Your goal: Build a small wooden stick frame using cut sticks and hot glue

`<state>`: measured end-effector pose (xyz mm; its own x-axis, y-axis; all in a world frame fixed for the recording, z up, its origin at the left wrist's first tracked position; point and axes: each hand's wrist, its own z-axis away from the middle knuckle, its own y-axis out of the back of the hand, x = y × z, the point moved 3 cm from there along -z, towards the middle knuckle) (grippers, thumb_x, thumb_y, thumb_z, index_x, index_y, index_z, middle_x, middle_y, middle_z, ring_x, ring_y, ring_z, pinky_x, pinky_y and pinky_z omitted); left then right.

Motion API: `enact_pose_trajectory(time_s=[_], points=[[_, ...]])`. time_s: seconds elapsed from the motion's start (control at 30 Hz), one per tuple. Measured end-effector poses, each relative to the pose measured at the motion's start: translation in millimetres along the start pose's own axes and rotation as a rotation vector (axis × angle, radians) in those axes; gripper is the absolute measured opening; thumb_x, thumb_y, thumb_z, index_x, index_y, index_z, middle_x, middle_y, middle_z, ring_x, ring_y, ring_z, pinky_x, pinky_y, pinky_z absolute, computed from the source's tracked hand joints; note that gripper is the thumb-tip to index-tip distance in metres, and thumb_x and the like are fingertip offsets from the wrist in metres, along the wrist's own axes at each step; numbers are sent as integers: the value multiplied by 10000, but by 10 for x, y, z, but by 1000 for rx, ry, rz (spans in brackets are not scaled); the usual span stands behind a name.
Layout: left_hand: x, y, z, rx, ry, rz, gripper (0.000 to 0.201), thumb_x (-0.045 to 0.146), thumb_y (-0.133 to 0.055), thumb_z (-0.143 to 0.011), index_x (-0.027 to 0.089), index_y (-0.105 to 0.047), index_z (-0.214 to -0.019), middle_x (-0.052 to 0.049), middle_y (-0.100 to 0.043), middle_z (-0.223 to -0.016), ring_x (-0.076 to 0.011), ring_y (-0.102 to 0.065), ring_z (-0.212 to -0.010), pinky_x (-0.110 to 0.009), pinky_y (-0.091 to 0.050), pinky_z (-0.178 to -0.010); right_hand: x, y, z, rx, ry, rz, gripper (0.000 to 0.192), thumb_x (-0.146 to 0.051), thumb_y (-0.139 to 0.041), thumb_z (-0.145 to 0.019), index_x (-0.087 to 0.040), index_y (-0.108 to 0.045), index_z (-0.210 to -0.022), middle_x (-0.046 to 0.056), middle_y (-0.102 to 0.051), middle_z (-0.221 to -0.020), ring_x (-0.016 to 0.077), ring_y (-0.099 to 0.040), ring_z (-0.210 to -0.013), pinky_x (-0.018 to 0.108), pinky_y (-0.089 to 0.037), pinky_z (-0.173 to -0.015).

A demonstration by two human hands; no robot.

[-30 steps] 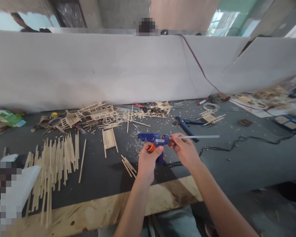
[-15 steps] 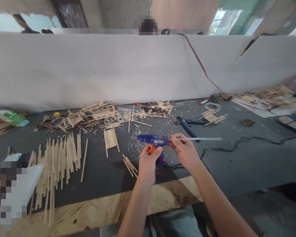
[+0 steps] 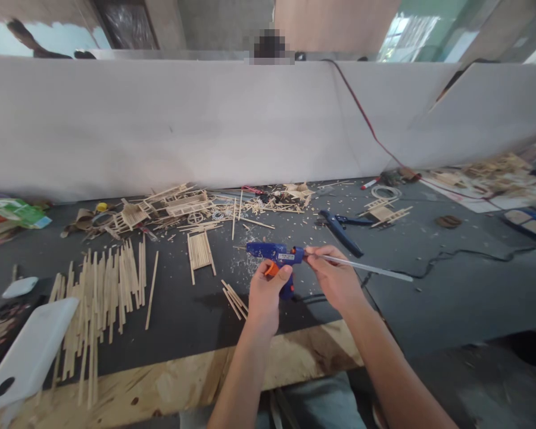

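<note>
My left hand point(image 3: 268, 296) is wrapped round the handle of a blue glue gun point(image 3: 268, 250) with an orange trigger; its nozzle points left. In my right hand point(image 3: 335, 275) a long translucent glue stick point(image 3: 375, 271) is pinched close to the rear of the gun. The stick slants down to the right, and its front end is hidden by the fingers, so I cannot tell whether it sits inside the gun. Just left of the gun lie a small wooden stick frame point(image 3: 200, 250) and several short sticks point(image 3: 234, 300).
A spread of wooden sticks point(image 3: 105, 292) and a white phone-shaped object point(image 3: 36, 351) lie left. Blue cutters point(image 3: 343, 232) rest behind my right hand. A black cable point(image 3: 442, 257) crosses the right side. Stick models point(image 3: 174, 205) line the white partition point(image 3: 205, 119), with a person behind it.
The glue stick's free end has swung downward, from level to slanting. Both hands and the glue gun have shifted slightly left.
</note>
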<state>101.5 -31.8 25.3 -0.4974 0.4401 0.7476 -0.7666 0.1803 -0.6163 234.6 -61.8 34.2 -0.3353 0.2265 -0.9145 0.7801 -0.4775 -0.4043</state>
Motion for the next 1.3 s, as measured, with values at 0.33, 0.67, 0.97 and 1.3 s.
enact_pose_trajectory(time_s=[0.33,0.67,0.97,1.3], points=[[40,-35,57,12,18,8,314,310,-741,-569,173,-488,-693,39,-554,-588,-80,-501,-499,-200,-400,-501,-127,-6,5,-139,-75,11,93,-238,-700,-664,-191,-624,-639,-4,-633,-675,98,-576,-616,222,-468,-563],[-30,-54,68,-16,34,51,304,300,-736,-587,169,-547,-785,28,-583,-629,-90,-530,-538,-200,-398,-510,-20,-60,51,-264,-142,-41,291,-387,-689,-654,-236,-633,-896,6,-657,-808,132,-586,-694,255,-467,-636],[-158,-59,119,-92,64,105,308,352,-704,-623,132,-636,-828,-25,-643,-733,-142,-579,-689,-266,-416,-704,315,-185,261,-401,-422,113,447,-443,-695,-619,-189,-648,-983,83,-658,-1016,240,-597,-913,335,-449,-784],[23,155,82,-193,181,-10,347,399,-590,-736,101,-616,-912,-89,-649,-841,-174,-588,-803,-293,-418,-754,559,-274,187,-242,-538,78,375,-420,-684,-646,-174,-671,-929,90,-698,-899,253,-625,-905,368,-468,-818]])
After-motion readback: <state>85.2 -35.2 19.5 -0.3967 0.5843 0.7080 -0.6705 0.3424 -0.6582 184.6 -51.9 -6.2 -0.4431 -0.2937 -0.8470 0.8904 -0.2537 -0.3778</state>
